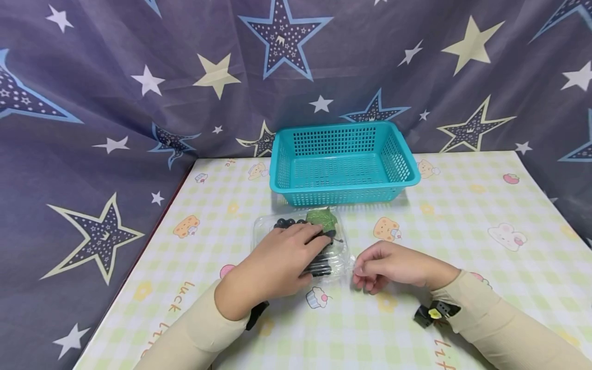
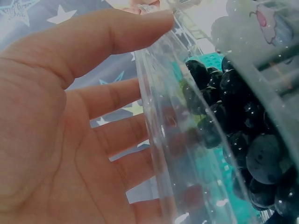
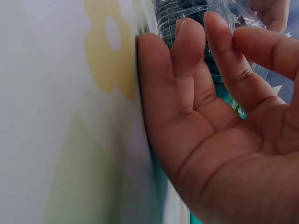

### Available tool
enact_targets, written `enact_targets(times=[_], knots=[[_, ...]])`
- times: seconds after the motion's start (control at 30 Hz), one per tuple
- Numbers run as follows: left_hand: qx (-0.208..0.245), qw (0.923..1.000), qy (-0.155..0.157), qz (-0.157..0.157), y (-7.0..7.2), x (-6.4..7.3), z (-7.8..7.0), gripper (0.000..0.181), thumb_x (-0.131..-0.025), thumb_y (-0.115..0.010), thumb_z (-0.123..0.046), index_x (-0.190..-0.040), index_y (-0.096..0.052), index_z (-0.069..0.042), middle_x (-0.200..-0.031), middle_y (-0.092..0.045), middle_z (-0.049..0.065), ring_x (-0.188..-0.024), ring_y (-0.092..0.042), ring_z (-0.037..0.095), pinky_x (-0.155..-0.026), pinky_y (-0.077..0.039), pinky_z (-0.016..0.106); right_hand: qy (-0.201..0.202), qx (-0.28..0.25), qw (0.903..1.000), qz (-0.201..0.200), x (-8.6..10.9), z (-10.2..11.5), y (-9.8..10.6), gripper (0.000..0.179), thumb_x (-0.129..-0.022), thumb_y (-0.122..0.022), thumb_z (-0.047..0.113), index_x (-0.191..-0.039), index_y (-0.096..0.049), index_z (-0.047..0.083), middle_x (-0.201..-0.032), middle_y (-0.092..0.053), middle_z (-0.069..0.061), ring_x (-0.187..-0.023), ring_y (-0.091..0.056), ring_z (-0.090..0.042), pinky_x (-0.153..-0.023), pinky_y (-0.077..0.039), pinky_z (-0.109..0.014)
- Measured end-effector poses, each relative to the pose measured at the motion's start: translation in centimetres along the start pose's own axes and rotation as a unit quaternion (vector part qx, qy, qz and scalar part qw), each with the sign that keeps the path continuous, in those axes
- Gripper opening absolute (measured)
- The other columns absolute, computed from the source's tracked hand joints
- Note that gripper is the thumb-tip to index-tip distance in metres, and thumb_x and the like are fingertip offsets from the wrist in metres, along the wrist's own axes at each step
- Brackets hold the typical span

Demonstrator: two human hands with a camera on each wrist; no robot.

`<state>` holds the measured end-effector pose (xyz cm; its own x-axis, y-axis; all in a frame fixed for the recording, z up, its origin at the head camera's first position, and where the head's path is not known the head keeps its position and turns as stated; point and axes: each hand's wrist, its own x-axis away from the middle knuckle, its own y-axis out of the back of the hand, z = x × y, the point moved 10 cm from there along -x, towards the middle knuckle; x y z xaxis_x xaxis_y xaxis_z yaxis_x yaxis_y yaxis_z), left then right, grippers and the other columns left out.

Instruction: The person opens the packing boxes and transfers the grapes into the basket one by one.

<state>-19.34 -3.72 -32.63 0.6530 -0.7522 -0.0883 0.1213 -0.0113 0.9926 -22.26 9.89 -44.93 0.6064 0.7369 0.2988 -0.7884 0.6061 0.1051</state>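
A clear plastic box of dark grapes with a green label lies on the table. My left hand rests across its lid. In the left wrist view, that hand's fingers lie fairly straight against the clear plastic, the thumb apart from them near its edge. Dark grapes show through the wall. My right hand is low over the table, its bent thumb and forefinger pinching the box's right edge. In the right wrist view, the box appears behind these fingertips.
Behind the box stands a turquoise plastic basket with perforated walls. A checked cloth with cartoon prints covers the table. A dark curtain with stars hangs along the back and left.
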Motion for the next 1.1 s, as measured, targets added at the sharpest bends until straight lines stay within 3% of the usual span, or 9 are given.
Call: enact_targets(times=[0.2,0.53,0.93,1.1], knots=[[-0.013,0.9999,0.004,-0.007,-0.2,0.6,-0.1,0.068,-0.085,-0.077,-0.029,-0.148,-0.055,-0.017,-0.153,-0.053,0.009,-0.138,-0.054,0.028,-0.1,-0.054,0.052,-0.001,-0.008,1.0,-0.005,0.2,0.1,0.2,0.027,-0.101,-0.059,0.014,-0.105,-0.074,-0.008,-0.098,-0.075,-0.019,-0.078,-0.07,-0.015,-0.076,-0.063,-0.038],[-0.03,0.9991,-0.004,-0.028,-0.2,1.8,-0.1,0.065,-0.083,-0.073,-0.022,-0.146,-0.057,-0.016,-0.152,-0.055,0.008,-0.136,-0.056,0.028,-0.094,-0.057,0.05,0.0,-0.025,0.9997,-0.008,0.2,0.1,0.3,0.027,-0.098,-0.058,0.009,-0.106,-0.073,-0.012,-0.093,-0.076,-0.012,-0.078,-0.069,-0.013,-0.078,-0.063,-0.039],[-0.032,0.9995,0.003,0.004,-0.6,2.7,0.1,0.077,-0.08,-0.083,-0.025,-0.15,-0.053,-0.018,-0.155,-0.052,0.006,-0.139,-0.053,0.027,-0.096,-0.055,0.052,0.004,-0.035,0.9994,-0.006,0.1,-0.1,0.3,0.028,-0.098,-0.058,0.008,-0.106,-0.073,-0.014,-0.092,-0.077,-0.01,-0.077,-0.069,-0.011,-0.077,-0.063,-0.037],[-0.032,0.9995,0.004,-0.004,-0.5,3.3,0.3,0.08,-0.078,-0.087,-0.026,-0.15,-0.053,-0.018,-0.155,-0.052,0.006,-0.139,-0.053,0.027,-0.095,-0.055,0.052,0.0,-0.034,0.9994,-0.007,-0.1,-0.3,0.4,0.028,-0.098,-0.057,0.008,-0.105,-0.073,-0.013,-0.091,-0.077,-0.01,-0.076,-0.069,-0.011,-0.076,-0.063,-0.037]])
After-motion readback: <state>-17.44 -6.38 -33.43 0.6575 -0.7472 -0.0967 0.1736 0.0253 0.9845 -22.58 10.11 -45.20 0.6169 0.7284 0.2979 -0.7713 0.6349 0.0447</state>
